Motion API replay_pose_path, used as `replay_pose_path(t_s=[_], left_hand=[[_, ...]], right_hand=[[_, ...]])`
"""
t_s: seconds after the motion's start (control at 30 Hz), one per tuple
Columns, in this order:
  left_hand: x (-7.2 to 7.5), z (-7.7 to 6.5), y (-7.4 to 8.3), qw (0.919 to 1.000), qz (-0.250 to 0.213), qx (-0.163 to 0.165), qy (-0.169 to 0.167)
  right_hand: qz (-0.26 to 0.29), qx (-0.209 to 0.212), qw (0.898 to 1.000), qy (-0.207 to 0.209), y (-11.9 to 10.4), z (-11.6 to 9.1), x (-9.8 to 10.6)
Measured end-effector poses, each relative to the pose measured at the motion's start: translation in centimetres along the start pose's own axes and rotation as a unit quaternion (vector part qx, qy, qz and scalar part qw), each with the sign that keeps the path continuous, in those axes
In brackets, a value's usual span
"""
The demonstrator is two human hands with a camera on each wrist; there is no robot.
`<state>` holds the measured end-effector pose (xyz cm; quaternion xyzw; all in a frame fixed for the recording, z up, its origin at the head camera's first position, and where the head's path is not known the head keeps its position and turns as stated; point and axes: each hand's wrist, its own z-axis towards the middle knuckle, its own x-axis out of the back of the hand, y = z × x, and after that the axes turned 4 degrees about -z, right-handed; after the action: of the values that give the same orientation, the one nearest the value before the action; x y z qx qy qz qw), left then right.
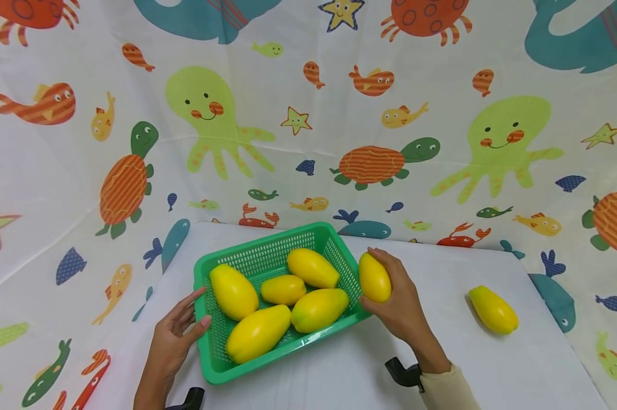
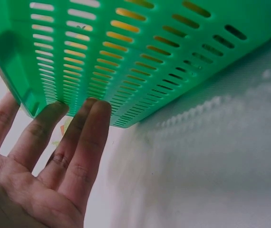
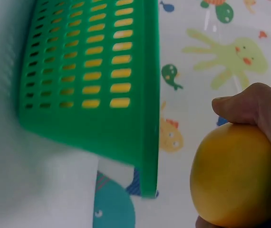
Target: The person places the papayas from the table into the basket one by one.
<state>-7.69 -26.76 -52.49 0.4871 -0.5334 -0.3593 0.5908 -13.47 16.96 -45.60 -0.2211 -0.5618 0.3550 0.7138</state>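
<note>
A green plastic basket with slotted walls holds several smooth, oblong yellow fruits. At its left end my left hand has fingers and thumb spread, tips right at the rim. In the left wrist view, the fingers are extended along the outer wall. My right hand grips another yellow fruit just beyond the basket's right rim. In the right wrist view, this fruit lies between thumb and fingers, beside the basket's outer wall.
One more yellow fruit lies on the white table, to the right of my right hand. Behind the table hangs a cloth printed with sea animals. Black wrist mounts show near both wrists.
</note>
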Motion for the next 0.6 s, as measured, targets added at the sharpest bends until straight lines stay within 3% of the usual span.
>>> replay_pose_path(t_s=[0.27,0.6], left_hand=[[0.0,0.0,-0.2,1.0000,0.004,-0.007,-0.001],[-0.1,0.1,-0.6,0.9999,0.002,-0.015,0.000]], right_hand=[[0.024,0.046,0.998,-0.047,-2.3,1.8,-1.4],[0.035,0.069,0.993,-0.086,-4.1,3.3,-2.6]])
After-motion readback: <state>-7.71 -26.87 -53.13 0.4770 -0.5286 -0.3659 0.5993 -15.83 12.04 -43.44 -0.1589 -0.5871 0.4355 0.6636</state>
